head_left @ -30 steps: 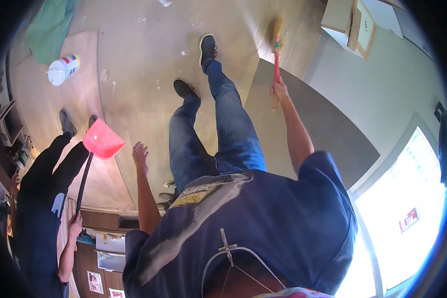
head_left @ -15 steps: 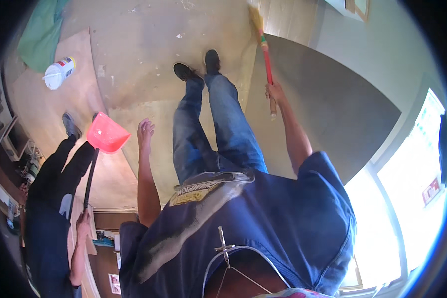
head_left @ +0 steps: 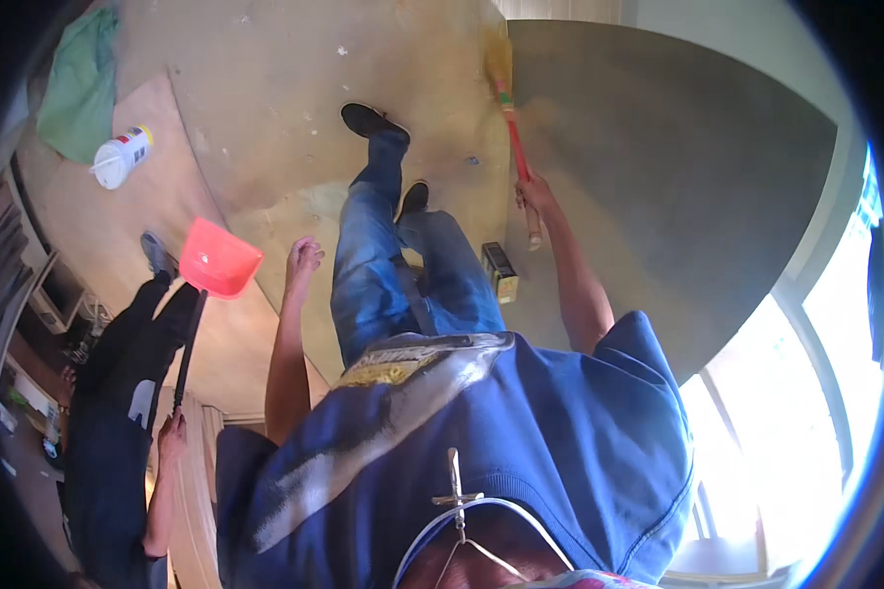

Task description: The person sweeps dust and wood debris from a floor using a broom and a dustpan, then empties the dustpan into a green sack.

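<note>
My right hand (head_left: 533, 192) is closed around the red handle of a broom (head_left: 519, 137). Its straw bristles, blurred by motion, point away from me at the floor, along the edge of a large dark grey panel (head_left: 678, 157). My left hand (head_left: 305, 257) hangs out to the left of my legs, fingers loosely curled, and nothing shows in it. On the left a co-worker's hand (head_left: 172, 432) grips the black handle of a pinkish-red dustpan (head_left: 220, 258), whose pan is near my left hand but apart from it.
A white tub (head_left: 121, 159) lies tipped on a pale board (head_left: 157, 113) beside a green cloth or bag (head_left: 79, 83). Close to my right leg stands a small dark box (head_left: 499, 272). The co-worker (head_left: 108, 442) stands at my left; bright windows (head_left: 766, 412) are at the right.
One of my feet has stepped forward. The broom's bristles have come lower in view, beside the grey panel. A small dark box now shows by my right leg. The dustpan has barely shifted.
</note>
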The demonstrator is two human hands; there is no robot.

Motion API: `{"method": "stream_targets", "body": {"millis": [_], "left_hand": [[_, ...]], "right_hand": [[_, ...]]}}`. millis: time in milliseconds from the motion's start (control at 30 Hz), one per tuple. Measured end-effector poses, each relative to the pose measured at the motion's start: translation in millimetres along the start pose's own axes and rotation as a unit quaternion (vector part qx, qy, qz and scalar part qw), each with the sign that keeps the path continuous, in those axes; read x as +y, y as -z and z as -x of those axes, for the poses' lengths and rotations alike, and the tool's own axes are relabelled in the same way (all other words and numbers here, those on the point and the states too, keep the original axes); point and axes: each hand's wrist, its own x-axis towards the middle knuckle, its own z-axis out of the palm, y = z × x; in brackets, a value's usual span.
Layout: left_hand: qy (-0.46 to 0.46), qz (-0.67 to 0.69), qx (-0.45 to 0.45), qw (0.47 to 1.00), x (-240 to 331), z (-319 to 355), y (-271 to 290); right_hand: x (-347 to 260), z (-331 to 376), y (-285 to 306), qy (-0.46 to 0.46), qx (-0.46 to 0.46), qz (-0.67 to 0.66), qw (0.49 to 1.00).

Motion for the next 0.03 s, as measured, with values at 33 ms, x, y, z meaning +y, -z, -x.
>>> {"method": "stream_targets", "body": {"millis": [33], "left_hand": [[-0.007, -0.011, -0.005, 1.000, -8.6, 8.1, 3.2]], "right_hand": [[12.0, -3.7, -5.1, -0.003, -0.044, 0.016, 0.999]]}}
